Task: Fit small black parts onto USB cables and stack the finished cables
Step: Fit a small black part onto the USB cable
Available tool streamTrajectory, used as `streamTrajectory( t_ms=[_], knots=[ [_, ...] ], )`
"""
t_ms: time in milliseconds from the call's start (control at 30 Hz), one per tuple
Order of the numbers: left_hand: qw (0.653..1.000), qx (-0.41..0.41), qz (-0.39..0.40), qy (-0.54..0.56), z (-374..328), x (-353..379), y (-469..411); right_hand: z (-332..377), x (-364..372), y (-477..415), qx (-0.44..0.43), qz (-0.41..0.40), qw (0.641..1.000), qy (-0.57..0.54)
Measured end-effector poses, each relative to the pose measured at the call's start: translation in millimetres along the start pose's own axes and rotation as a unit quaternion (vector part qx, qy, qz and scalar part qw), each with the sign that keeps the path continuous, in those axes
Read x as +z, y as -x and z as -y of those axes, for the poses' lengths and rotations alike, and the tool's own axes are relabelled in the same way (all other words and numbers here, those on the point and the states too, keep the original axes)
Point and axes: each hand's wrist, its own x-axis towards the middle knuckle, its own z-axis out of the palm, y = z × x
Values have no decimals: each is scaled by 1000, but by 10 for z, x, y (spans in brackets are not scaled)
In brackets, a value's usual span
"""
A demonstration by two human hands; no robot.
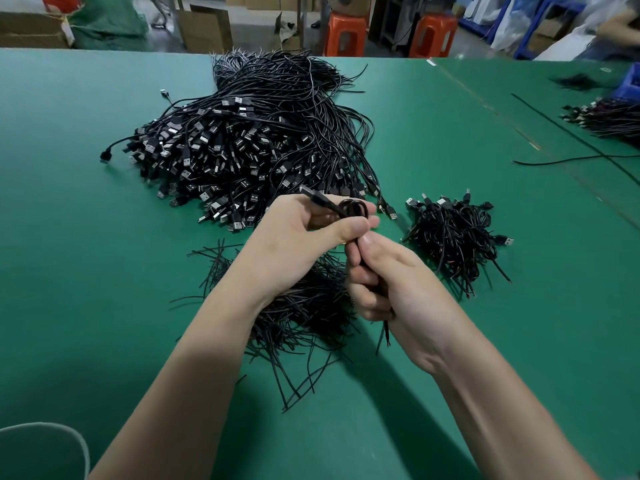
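My left hand (pixel 304 233) grips a black USB cable (pixel 349 209) coiled into a small loop, its plug sticking out past the fingers toward the far left. My right hand (pixel 384 282) holds the same cable's tail in a curled fist, the thumb tip meeting my left thumb; the cable's end hangs out below the fist. A large heap of USB cables (pixel 242 150) lies beyond my hands. A smaller stack of coiled cables (pixel 453 237) sits to the right. Thin black strands (pixel 301 327) lie under my forearms.
The green table (pixel 86 254) stretches left and right. A loose long cable (pixel 571 157) crosses the far right, near another cable pile (pixel 609 119) and a blue bin (pixel 628 81). A white cord (pixel 45 431) curves at the bottom left. Orange stools and boxes stand beyond the table.
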Motion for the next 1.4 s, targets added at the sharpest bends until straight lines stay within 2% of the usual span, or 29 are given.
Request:
streamTrajectory(
  t_ms=[100,233,333,467,567,833,1100,1300,1400],
  knots=[
    [972,17,-20,-234,-17,-158,9,-10,-61,-2,-34,-78,994,68],
    [860,-82,43,-502,-84,-272,51,-4,-156,-11,-49,-148,981,114],
    [785,-126,78,-601,-77,-240,68,-19,-149,-10,-48,-153,980,121],
    [743,-180,115,-634,-10,-208,62,-34,-114,-3,-46,-144,982,116],
    [745,-182,98,-635,39,-212,61,-44,-100,-3,-53,-140,980,127],
    [785,-179,72,-589,33,-297,67,-97,-113,-11,-49,-132,980,143],
    [796,-179,72,-574,-18,-432,88,-135,-127,-19,-42,-127,981,138],
    [837,-149,29,-526,-28,-533,82,-150,-110,-9,-38,-129,982,131],
    [879,-110,21,-463,-57,-503,75,-159,-57,-11,-43,-120,983,136]
  ],
)
